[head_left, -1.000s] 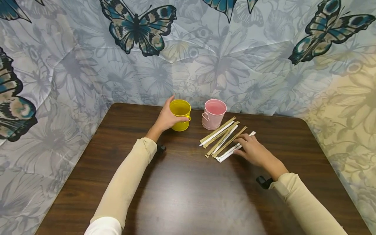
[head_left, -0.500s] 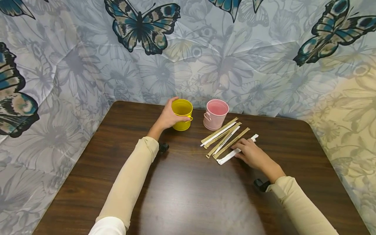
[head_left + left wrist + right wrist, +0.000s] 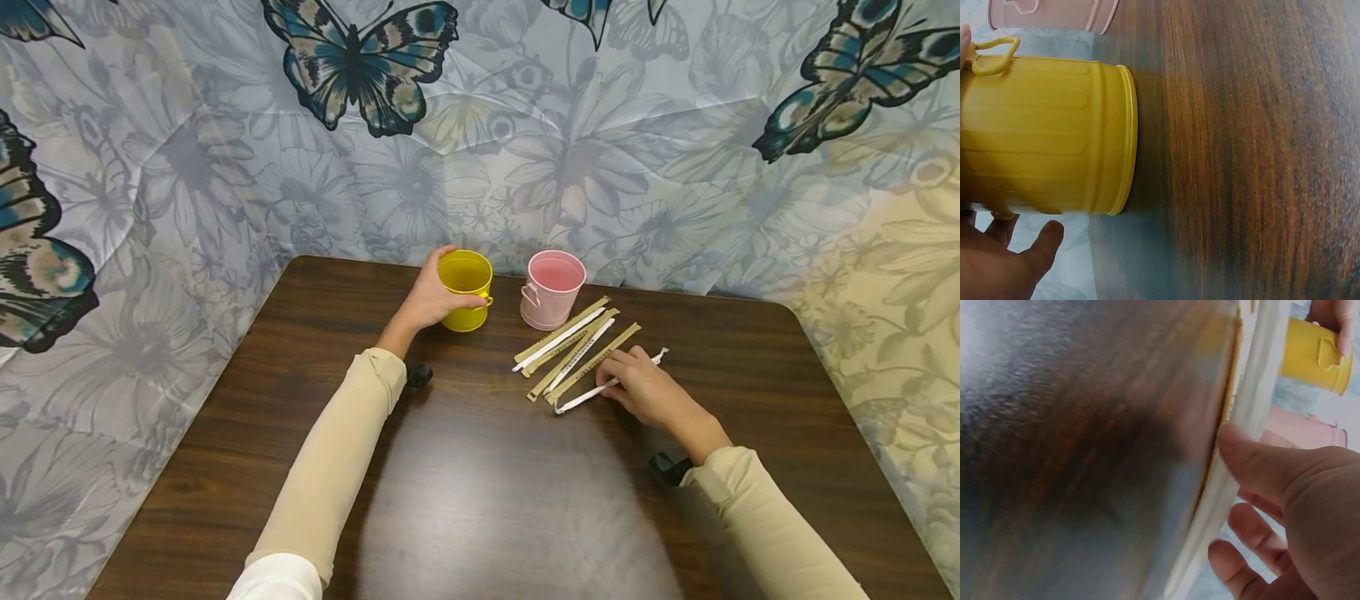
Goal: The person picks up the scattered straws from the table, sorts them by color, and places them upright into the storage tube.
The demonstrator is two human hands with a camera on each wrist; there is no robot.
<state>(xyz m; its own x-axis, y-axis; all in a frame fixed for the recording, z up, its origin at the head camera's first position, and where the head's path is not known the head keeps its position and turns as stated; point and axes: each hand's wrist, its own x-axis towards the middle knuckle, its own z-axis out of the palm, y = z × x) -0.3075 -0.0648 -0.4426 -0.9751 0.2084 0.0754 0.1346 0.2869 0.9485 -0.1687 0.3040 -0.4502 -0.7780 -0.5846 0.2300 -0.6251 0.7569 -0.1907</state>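
Observation:
My left hand (image 3: 431, 293) holds a small yellow metal bucket (image 3: 467, 315) by its rim, the thumb across the near side by a little handle. In the left wrist view the yellow bucket (image 3: 1054, 134) stands upright on the table. My right hand (image 3: 637, 383) pinches a white paper-wrapped straw (image 3: 581, 402) between thumb and fingers. Seen in the right wrist view, this white straw (image 3: 1254, 394) runs past the thumb of the right hand (image 3: 1297, 494). Several brown and white wrapped straws (image 3: 570, 343) lie side by side to its left.
A pink bucket (image 3: 551, 300) stands upright right of the yellow one, behind the straws. The dark wooden table (image 3: 487, 492) ends at a butterfly-patterned cloth (image 3: 412, 183) along the back.
My right fingers have closed on the white straw, which has turned and shifted slightly to the right, off its neighbours. The left hand stays on the yellow bucket.

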